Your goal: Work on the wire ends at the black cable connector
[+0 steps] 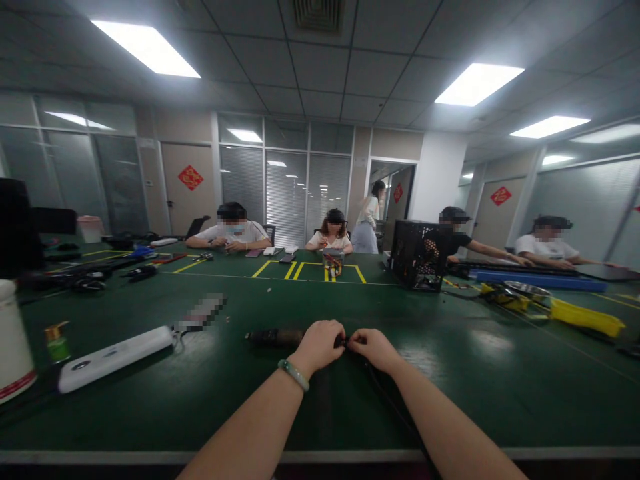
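A dark, long electric screwdriver (277,337) lies on the green table with its tip pointing left. My left hand (323,343), with a pale green bangle on the wrist, is closed around its rear end. Close beside it, my right hand (373,347) pinches the small dark end of a cable (383,383), where it meets the tool's rear. From there the black cable runs down under my right forearm to the table's front edge. Fingers hide the joint, so I cannot tell whether the cable is plugged in.
To the left are a white power strip (117,359), a small green bottle (57,342) and a white container (14,343). A black computer case (417,255) and yellow-handled item (585,317) stand right. Several people sit across the green table (200,420); another person (370,217) stands behind.
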The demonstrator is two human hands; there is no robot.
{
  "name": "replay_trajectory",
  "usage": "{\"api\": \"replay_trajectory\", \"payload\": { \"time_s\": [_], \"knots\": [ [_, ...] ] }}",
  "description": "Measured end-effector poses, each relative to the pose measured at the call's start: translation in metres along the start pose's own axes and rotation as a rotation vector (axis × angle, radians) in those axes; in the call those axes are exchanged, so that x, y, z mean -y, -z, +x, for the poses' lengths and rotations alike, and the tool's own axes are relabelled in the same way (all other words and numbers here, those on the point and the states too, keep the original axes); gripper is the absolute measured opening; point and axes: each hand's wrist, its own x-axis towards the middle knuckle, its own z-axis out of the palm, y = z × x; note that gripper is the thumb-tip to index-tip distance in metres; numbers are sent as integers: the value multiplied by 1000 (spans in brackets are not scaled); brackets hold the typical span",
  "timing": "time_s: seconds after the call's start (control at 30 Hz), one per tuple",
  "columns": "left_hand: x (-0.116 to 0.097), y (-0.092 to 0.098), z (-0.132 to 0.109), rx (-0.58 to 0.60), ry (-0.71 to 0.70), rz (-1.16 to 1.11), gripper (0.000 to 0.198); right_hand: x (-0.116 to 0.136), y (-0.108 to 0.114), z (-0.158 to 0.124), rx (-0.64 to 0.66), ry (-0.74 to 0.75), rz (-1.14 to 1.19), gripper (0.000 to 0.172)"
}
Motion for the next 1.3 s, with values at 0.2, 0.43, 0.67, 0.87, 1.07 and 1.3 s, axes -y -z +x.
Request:
{"api": "replay_trajectory", "payload": {
  "time_s": [0.2, 0.43, 0.67, 0.87, 1.07, 1.3],
  "knots": [
    [-1, 2, -1, -3, -17, 22, 9, -3, -1, 1, 15, -18, 5, 22],
    [-4, 2, -1, 33, -14, 8, 12, -5, -3, 2, 7, -21, 10, 21],
    [-2, 1, 0, -22, -41, 19, 17, -4, -3, 2, -3, 1, 5, 19],
    [-4, 2, 0, -17, -42, 32, 10, 0, -1, 1, 0, -5, -39, 20],
    [-2, 0, 0, -48, -48, 18, 9, 1, 0, 0, -3, -15, -34, 19],
    [0, -3, 1, -63, -84, 3, 8, -2, -1, 0, -6, -23, -17, 17]
  ]
}}
